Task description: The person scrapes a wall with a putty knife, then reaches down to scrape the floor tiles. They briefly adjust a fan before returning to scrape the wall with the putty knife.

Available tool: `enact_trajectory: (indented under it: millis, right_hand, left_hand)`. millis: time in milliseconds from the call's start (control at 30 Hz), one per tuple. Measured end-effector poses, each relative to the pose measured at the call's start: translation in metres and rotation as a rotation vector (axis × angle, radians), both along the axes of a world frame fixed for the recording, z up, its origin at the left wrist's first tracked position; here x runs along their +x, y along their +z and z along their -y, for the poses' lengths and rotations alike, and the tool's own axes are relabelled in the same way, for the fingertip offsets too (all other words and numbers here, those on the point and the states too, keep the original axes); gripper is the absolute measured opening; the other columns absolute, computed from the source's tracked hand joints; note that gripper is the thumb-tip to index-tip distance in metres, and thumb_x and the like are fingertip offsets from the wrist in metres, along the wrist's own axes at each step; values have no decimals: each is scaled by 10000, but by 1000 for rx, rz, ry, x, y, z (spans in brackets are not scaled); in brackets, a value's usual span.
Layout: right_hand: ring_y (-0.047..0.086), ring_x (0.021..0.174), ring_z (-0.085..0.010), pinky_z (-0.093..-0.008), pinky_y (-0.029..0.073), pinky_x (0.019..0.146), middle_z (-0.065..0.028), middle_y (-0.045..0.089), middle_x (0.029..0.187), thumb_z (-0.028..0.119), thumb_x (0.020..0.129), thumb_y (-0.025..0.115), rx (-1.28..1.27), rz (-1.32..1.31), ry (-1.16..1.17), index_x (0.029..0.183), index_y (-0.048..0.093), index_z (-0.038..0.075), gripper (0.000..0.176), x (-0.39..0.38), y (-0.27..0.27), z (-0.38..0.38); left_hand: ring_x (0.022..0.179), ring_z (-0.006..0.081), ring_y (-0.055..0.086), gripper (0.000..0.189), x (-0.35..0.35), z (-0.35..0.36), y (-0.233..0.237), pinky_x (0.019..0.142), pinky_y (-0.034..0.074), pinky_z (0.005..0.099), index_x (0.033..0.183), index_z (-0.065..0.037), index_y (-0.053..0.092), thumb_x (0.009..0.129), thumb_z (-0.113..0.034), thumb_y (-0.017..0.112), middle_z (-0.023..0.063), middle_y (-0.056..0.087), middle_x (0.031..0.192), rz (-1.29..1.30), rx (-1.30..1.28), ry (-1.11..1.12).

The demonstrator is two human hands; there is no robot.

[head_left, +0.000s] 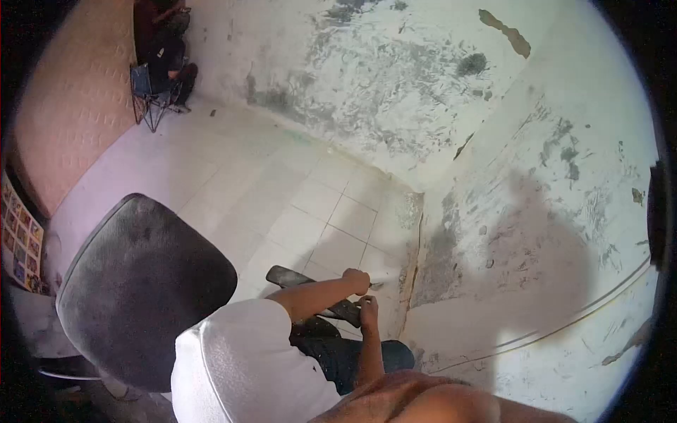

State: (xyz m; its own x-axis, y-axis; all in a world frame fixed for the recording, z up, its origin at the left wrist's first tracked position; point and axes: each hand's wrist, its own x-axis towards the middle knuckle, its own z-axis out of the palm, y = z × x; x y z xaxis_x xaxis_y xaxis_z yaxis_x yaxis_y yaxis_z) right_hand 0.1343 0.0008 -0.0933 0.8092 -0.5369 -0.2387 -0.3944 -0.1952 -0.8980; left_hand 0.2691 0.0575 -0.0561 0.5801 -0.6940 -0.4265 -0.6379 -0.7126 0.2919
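My left hand (357,282) is closed around a small thin tool (377,286). Its blade-like tip points right, toward the wall; the exact kind is too small to tell. Just below it, my right hand (369,311) has its fingers bent and pressed together, and whatever they pinch cannot be made out. The two hands are close but apart. A black chair armrest (343,311) passes beneath my left forearm. Dark blue trousers (396,356) show below my right forearm. A white sleeve (247,352) covers my left shoulder.
A black chair back (144,289) stands at the left. Stained, peeling walls (395,77) meet in a corner ahead, above a tiled floor (317,201). Another person (166,49) sits on a folding chair (144,81) at the far upper left. A picture sheet (22,236) is at the left edge.
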Motion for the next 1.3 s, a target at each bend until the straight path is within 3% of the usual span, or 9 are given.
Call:
enact_trajectory:
  millis: [67,200,567,633,733,800,833,1033,1300]
  right_hand:
    - [605,783,-199,-334,488,645,-142,608,868,186,915,547,356,50,-16,1093,500,-9,269,-2,-3,0]
    - [547,631,-183,-325,443,590,-97,620,807,199,896,504,369,185,13,1048,520,-27,273,2,-17,1]
    - [661,789,-261,-357,504,655,-162,623,872,223,931,551,-339,13,97,1085,541,7,266,-28,5,6]
    - [669,675,-217,-323,545,545,-139,595,976,207,950,540,220,194,-107,1075,512,9,236,-54,44,11]
    - [673,774,-228,-318,546,650,-135,614,1004,205,953,522,220,374,-379,1080,512,2,239,-122,115,12]
    - [652,758,-215,-325,541,670,-136,619,996,232,945,519,130,431,-564,1098,515,12,268,-181,133,22]
    - [653,758,-214,-322,540,676,-138,623,981,233,941,525,152,507,-659,1098,514,10,273,-213,135,21]
    - [656,727,-207,-318,546,674,-136,638,930,216,940,529,171,592,-1287,1095,516,16,253,-340,104,-34]
    - [663,834,-204,-323,534,663,-126,624,1025,307,949,540,130,392,-1346,1174,496,27,361,-385,74,-120]
  left_hand:
    - [955,257,669,430,-4,-2,4,766,543,415,1077,-51,660,695,-240,716,118,680,1060,21,-37,-16]
    - [959,273,664,463,-4,-2,4,781,537,426,1101,-26,627,716,-266,720,139,674,1045,3,-46,-56]
    - [940,297,645,325,-8,-1,9,802,507,461,1095,-32,645,814,-187,594,155,650,1090,-88,73,-147]
    - [873,308,657,320,-1,-1,-20,760,514,459,1051,-27,663,781,-182,590,166,671,1006,-7,-115,-171]
    - [943,358,622,357,29,12,-70,794,498,467,1020,-34,651,798,-310,607,189,648,1014,-67,-128,-313]
    - [968,387,607,424,13,-7,-7,815,483,481,1085,-41,604,857,-396,565,202,641,1026,-186,-191,-325]
    - [969,396,602,433,22,5,-38,811,478,485,1077,-38,578,883,-424,542,196,642,1012,-39,-198,-425]
    - [785,423,610,273,-85,17,63,689,464,504,959,-38,557,932,-305,504,225,625,800,-100,-340,-827]
    - [743,433,552,261,-281,52,91,646,424,474,927,6,540,940,-253,514,225,583,785,-544,-557,-1490]
